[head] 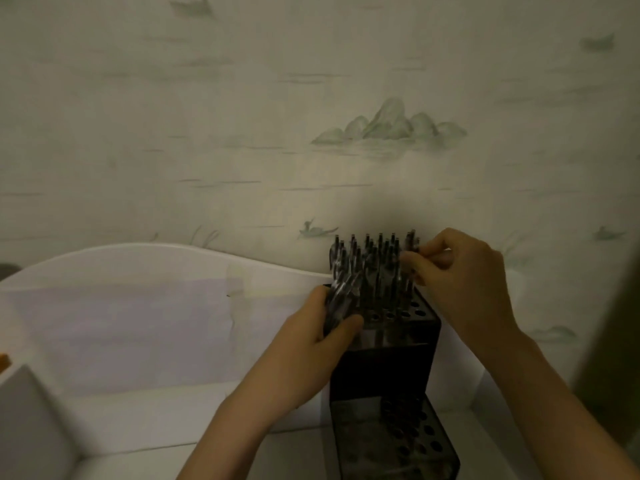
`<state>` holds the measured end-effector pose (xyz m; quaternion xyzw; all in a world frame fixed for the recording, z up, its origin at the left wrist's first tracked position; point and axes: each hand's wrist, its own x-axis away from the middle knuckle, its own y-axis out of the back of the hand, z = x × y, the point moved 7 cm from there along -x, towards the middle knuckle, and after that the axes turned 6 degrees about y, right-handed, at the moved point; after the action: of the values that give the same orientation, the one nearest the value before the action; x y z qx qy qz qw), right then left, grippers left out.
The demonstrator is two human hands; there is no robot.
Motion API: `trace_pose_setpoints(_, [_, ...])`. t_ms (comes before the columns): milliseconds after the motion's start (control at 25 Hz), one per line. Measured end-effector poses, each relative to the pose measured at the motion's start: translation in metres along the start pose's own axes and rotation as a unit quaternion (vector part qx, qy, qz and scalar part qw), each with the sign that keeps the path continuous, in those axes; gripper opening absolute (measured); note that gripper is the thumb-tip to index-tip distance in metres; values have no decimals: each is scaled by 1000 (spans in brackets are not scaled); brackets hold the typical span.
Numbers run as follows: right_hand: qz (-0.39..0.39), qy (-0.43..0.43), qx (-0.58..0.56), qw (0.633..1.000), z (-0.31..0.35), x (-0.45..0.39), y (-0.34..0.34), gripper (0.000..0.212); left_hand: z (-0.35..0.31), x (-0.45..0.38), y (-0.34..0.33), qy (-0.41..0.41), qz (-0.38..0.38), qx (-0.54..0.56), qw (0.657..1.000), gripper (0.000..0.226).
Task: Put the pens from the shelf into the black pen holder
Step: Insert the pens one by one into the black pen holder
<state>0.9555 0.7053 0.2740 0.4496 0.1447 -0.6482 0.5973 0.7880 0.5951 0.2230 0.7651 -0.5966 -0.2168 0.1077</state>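
A black pen holder (384, 368) with a top full of round holes stands on the white shelf (166, 414) against the wall. Several dark pens (375, 261) stick upright out of its far rows. My left hand (311, 344) grips a bundle of loose pens (341, 299) at the holder's left top edge. My right hand (460, 282) pinches one pen (410, 247) at the right end of the standing rows, fingertips at its upper part. The dim light hides the pens' details.
A second black perforated holder (398, 441) sits just in front of the first, near the frame's bottom. The shelf's curved white back panel (138, 271) rises at the left. A white divider (31, 420) stands at the lower left. Patterned wallpaper (381, 126) lies behind.
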Motion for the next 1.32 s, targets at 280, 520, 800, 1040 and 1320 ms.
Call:
trace_pose_setpoints(280, [114, -65, -5, 991, -17, 18, -11, 12, 2, -6, -4, -6, 5, 4, 1000, 10])
trace_pose_setpoints(520, [17, 17, -13, 1000, 21, 46, 6, 16, 1, -4, -15, -12, 28, 8, 1000, 15])
trace_pose_setpoints(800, [145, -210, -296, 920, 16, 81, -30, 34, 2, -3, -26, -25, 34, -22, 999, 9])
trace_pose_setpoints(1040, [131, -293, -321, 891, 3, 88, -28, 12, 6, -2, -37, -19, 43, -15, 999, 10])
trace_pose_setpoints(1320, [100, -335, -368, 862, -3, 89, -23, 10, 3, -1, -40, -26, 71, 12, 997, 19])
